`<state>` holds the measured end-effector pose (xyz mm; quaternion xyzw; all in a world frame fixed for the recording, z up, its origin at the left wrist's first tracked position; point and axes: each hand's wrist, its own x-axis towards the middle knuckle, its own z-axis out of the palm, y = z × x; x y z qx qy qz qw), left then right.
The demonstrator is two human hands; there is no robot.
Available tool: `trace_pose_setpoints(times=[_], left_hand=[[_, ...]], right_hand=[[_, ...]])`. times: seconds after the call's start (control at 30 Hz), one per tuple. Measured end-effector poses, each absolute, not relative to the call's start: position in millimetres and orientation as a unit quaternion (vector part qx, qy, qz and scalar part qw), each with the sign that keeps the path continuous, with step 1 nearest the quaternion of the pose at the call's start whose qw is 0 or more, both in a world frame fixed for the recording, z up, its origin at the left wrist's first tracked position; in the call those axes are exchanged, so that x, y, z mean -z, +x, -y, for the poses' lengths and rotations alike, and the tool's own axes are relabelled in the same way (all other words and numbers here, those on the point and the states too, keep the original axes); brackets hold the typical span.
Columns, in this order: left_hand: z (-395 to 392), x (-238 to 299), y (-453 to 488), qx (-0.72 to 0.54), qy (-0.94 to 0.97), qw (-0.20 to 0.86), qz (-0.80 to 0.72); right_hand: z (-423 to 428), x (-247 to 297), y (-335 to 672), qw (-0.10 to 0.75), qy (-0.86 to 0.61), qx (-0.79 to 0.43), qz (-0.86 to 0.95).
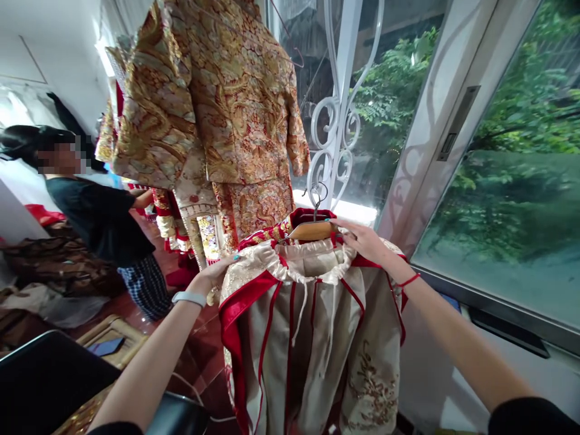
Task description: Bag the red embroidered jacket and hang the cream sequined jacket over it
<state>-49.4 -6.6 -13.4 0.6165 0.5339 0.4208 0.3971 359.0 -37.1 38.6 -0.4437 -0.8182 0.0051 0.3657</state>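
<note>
In front of me a cream skirt [326, 326] with red trim, gold embroidery and a gathered drawstring waist hangs from a wooden hanger [312, 231]. A red and gold embroidered collar [267, 235] shows behind the waistband. My left hand [215, 273], wearing a pale wristband, lies with fingers stretched along the garment's upper left edge; some fingers are hidden. My right hand [365, 243], with a red string bracelet, pinches at the hanger's right side near the red loop, fingertips on the wood. The hanger's metal hook [317, 196] rises above it.
A gold brocade jacket [244, 90] hangs beyond, near a white scrolled window grille [333, 115]. Windows [507, 199] run along the right. At left stands another person [95, 211] beside hanging clothes. A black screen-like panel [49, 386] and bamboo stool [120, 329] sit lower left.
</note>
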Motion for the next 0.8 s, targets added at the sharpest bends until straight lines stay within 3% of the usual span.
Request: trace_pose_setpoints(times=[0.13, 0.2, 0.37, 0.47, 0.57, 0.7, 0.8], left_hand=[[20, -1, -45, -0.425, 0.616, 0.439, -0.497], [30, -19, -39, -0.461, 0.636, 0.403, -0.470], [71, -44, -15, -0.579, 0.683, 0.085, -0.438], [94, -17, -12, -0.566, 0.666, -0.057, -0.482], [108, 25, -13, -0.509, 0.674, -0.072, -0.531], [122, 56, 10, -0.534, 0.658, -0.122, -0.517], [125, 59, 44, -0.426, 0.773, -0.153, -0.444]], right_hand=[[33, -40, 369, 0.343, -0.422, 0.018, 0.839], [34, -41, 371, 0.327, -0.423, 0.030, 0.845], [40, -31, 362, 0.321, -0.435, 0.052, 0.840], [36, -23, 358, 0.353, -0.422, 0.054, 0.833], [31, -24, 357, 0.365, -0.418, 0.040, 0.831], [50, -22, 344, 0.366, -0.430, 0.068, 0.822], [90, 1, 322, 0.416, -0.462, 0.138, 0.771]])
